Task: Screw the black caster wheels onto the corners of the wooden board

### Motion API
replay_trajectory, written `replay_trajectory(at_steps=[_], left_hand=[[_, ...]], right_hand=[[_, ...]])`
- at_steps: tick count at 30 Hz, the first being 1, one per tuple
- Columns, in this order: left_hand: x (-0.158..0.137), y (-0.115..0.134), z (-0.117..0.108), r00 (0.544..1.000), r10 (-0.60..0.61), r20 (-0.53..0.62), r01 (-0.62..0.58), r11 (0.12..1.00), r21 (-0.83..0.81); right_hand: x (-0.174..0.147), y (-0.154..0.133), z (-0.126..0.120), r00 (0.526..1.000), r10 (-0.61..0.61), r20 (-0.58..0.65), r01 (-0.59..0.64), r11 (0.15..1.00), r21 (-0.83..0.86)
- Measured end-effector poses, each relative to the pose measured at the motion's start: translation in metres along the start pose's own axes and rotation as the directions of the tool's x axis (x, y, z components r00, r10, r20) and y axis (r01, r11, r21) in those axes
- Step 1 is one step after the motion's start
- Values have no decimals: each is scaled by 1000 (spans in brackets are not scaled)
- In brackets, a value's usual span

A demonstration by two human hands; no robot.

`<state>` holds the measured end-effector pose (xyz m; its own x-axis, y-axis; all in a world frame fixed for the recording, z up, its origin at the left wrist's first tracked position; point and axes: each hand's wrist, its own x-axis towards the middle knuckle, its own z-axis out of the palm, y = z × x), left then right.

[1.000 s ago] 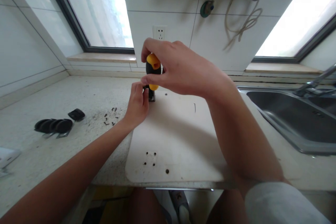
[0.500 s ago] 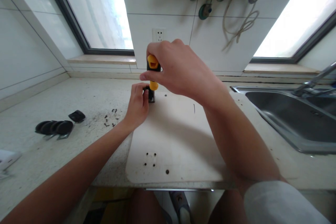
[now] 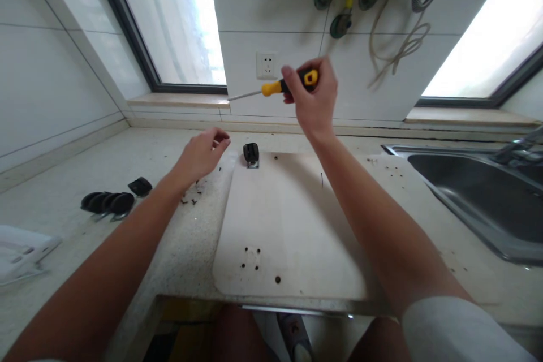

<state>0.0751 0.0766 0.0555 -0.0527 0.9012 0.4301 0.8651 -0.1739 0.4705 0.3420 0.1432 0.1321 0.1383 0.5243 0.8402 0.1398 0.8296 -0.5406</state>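
Observation:
In the head view, my right hand [image 3: 316, 93] grips a screwdriver [image 3: 292, 83] by its yellow and black handle, raised in front of the wall. Its bare metal shaft points left, away from the board. My left hand [image 3: 202, 153] hovers over the counter left of the board, fingers loosely curled, thumb apart, nothing visible in them. Under it lie several small dark screws [image 3: 194, 201], some hidden by the wrist. A black caster wheel [image 3: 251, 154] stands on its metal plate at the far left corner of the white board [image 3: 292, 220], touched by neither hand.
Several more black casters [image 3: 108, 203] sit on the left of the counter, with a white plastic piece [image 3: 25, 251] nearer the edge. The board has screw holes near its corners. A steel sink [image 3: 470, 198] is at right; a socket [image 3: 267, 65] is on the wall.
My right hand has lifted the screwdriver up and right off the caster, tilting it from upright to nearly level. My left hand has let go of the caster and moved left.

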Motion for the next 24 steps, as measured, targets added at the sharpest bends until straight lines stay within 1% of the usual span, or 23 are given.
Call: replay_trajectory(at_steps=[1, 2, 3, 5, 6, 7, 11, 15, 19, 24], left_hand=[[4, -11, -12, 993, -63, 102, 45, 985, 167], [7, -21, -22, 972, -150, 182, 87, 945, 315], [8, -32, -29, 939, -244, 242, 121, 894, 432], [8, -49, -32, 868, -395, 301, 169, 805, 569], [7, -56, -31, 841, -441, 313, 185, 778, 600], [6, -61, -28, 823, -469, 320, 196, 763, 616], [4, -73, -14, 793, -510, 334, 205, 739, 642], [6, -80, -8, 782, -507, 363, 185, 744, 642], [10, -89, -9, 779, -482, 401, 153, 766, 625], [13, -99, -16, 789, -464, 403, 153, 783, 603]], right_hand=[[-10, 19, 6, 997, 74, -10, -74, 997, 32], [-21, 36, 10, 990, 143, -11, -142, 989, 47], [-31, 50, 14, 981, 194, -15, -193, 980, 44], [-48, 70, 18, 963, 270, 21, -270, 963, 14], [-54, 75, 19, 954, 297, 37, -297, 955, 0], [-57, 79, 19, 948, 314, 52, -314, 949, -11], [-58, 82, 18, 950, 305, 64, -305, 952, -12], [-55, 85, 20, 945, 324, 46, -326, 945, 39], [-54, 90, 20, 927, 375, 23, -375, 919, 121], [-53, 92, 20, 913, 407, -1, -402, 903, 151]])
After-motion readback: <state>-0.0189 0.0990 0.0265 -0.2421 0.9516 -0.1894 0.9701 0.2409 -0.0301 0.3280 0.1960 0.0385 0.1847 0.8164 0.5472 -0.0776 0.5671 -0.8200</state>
